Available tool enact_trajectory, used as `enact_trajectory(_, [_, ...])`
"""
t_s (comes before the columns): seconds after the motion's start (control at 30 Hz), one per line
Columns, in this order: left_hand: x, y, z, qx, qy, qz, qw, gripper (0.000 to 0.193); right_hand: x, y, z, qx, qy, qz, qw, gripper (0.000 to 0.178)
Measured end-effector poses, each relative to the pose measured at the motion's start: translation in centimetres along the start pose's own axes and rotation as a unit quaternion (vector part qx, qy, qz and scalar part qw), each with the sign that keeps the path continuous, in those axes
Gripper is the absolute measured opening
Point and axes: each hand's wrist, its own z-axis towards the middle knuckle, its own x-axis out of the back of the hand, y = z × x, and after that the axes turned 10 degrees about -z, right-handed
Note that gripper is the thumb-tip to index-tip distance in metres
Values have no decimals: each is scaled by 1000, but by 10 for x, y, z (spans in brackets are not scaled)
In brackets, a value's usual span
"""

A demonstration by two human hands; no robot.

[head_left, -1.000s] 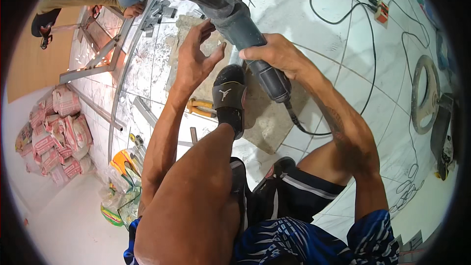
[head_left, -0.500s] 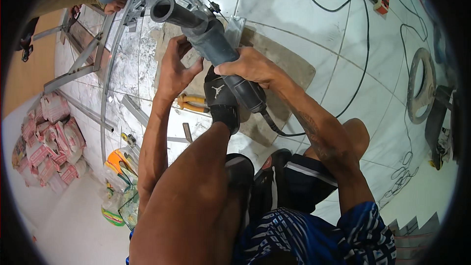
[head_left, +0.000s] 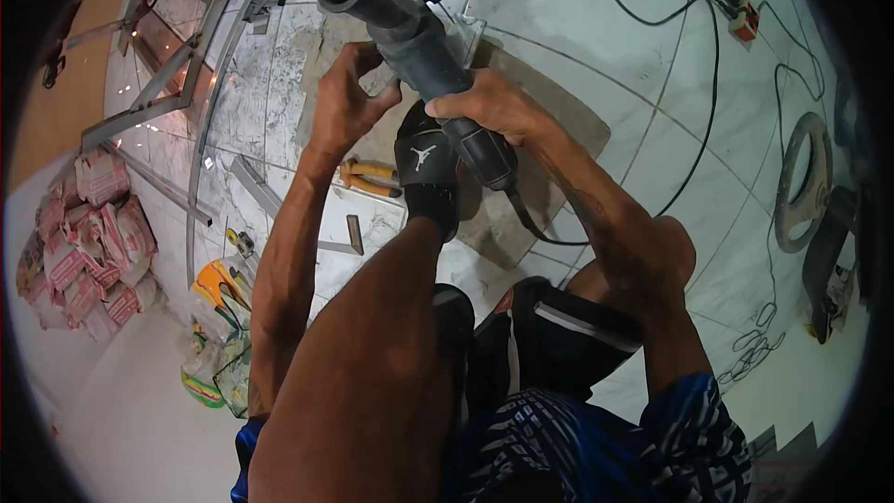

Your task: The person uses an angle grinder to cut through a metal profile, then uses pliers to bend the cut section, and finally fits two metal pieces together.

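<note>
The right hand (head_left: 494, 107) is closed around the body of a dark grey cylindrical power tool (head_left: 426, 61) with a wide black open-ended tube at its far end. The tool lies slantwise in front of the person, above the white tiled floor (head_left: 577, 0) and close to a black slide sandal (head_left: 430, 160) worn over a dark sock. The left hand (head_left: 346, 102) is curled with a wide gap between thumb and fingers, just beside the tool — whether its fingertips touch the casing, I cannot tell. A black cord (head_left: 715, 84) loops over the tiles to the right, toward an orange-and-white socket box (head_left: 744, 23). Orange-handled pliers (head_left: 371, 177) lie left of the sandal, near a flat brownish-grey sheet (head_left: 559, 116). Farther left are a grey metal frame (head_left: 140, 118) with sparks about it — and a heap of red-and-white bags (head_left: 98, 247).
</note>
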Motion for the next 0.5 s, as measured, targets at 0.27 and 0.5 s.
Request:
enact_trajectory(0.27, [-42, 16, 3, 341, 75, -364, 864, 65, 2, 2, 10, -13, 49, 20, 999, 48])
enact_trajectory(0.5, [-79, 34, 20, 305, 95, -393, 862, 37, 11, 15, 20, -58, 46, -59, 995, 41])
